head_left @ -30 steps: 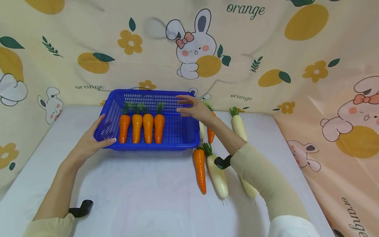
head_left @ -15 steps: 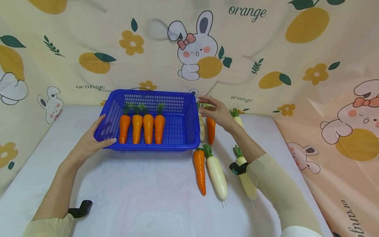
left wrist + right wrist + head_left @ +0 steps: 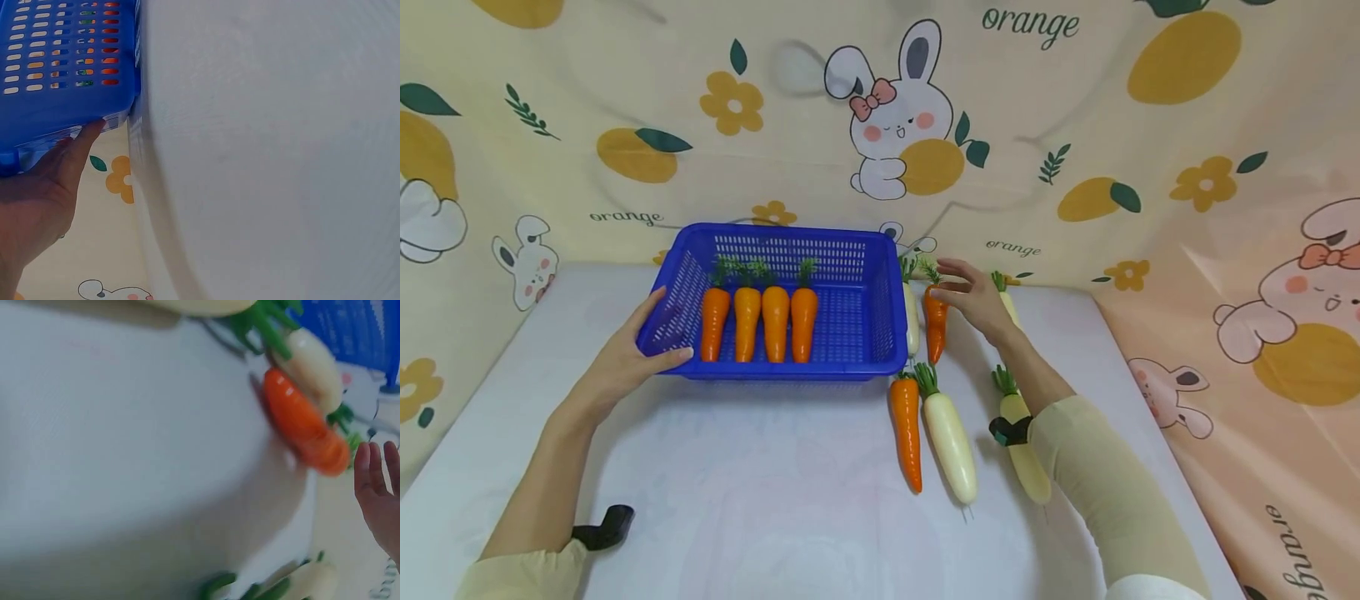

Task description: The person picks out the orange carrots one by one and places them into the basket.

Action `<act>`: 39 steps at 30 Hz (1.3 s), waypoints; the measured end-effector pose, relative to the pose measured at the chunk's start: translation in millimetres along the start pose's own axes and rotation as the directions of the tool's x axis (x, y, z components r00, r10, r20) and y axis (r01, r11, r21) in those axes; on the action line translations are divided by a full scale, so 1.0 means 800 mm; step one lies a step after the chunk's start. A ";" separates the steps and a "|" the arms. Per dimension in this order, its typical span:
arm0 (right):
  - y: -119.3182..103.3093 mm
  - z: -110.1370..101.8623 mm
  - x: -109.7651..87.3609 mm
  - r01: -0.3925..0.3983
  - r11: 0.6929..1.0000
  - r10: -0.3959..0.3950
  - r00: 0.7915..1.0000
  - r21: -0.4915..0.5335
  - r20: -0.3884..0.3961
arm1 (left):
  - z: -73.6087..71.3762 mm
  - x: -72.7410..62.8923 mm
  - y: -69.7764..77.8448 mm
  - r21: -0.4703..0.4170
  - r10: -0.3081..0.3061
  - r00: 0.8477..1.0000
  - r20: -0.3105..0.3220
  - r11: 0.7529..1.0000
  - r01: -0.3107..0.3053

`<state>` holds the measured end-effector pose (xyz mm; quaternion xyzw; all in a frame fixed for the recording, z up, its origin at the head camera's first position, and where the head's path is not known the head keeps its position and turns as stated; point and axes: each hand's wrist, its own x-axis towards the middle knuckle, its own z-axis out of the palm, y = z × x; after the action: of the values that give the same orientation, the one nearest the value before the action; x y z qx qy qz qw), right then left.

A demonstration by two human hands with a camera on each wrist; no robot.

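Where basket ends, radish lies beside carrot.

The basket is blue, carrots orange, radishes creamy white, backdrop rabbit-printed.

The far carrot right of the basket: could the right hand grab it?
Likely yes: the right hand is close beside the far carrot, and nothing seems to lie between them.

four white radishes lie on a white tabletop, leafy ends toward a cream backdrop printed with rabbits, yellow fruit, flowers, green sprigs and the word orange, its right side a peach tone.
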<state>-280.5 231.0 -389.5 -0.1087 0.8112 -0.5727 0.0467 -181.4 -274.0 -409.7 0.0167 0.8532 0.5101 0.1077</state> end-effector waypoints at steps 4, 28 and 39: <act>0.015 -0.004 -0.006 -0.021 1.000 0.022 0.999 0.009 -0.050 | 0.000 -0.002 -0.001 -0.001 0.005 1.000 0.005 1.000 -0.005; 0.074 0.011 0.020 -0.191 0.961 0.192 0.981 -0.201 -0.018 | -0.003 0.003 -0.002 -0.001 0.015 1.000 0.003 1.000 -0.015; 0.071 0.015 0.019 -0.183 0.960 0.167 0.982 -0.212 -0.092 | -0.003 0.000 -0.002 -0.018 0.018 1.000 -0.009 1.000 -0.018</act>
<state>-299.5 234.5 -445.9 -0.0199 0.8769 -0.4770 0.0553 -182.1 -277.0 -409.9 0.0210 0.8488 0.5189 0.0993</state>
